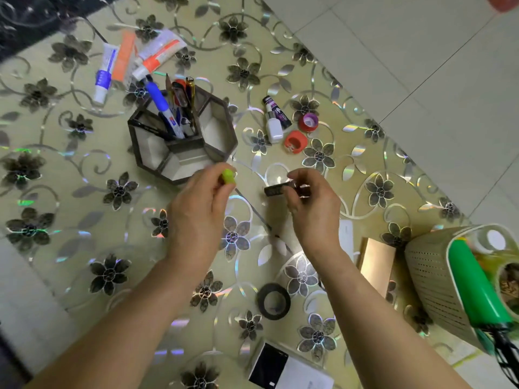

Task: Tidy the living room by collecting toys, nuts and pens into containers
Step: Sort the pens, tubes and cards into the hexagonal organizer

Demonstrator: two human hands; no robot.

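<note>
Left hand pinches a small yellow-green cap; right hand pinches a dark stubby marker (lying crosswise), its open end facing the cap.

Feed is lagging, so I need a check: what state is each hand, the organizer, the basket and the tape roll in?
Left hand: shut on green cap.
Right hand: shut on dark object, blurred.
Organizer: upright, pens in one compartment, others look empty.
Basket: tipped on its side, green cylinder inside.
Tape roll: flat on table.
</note>
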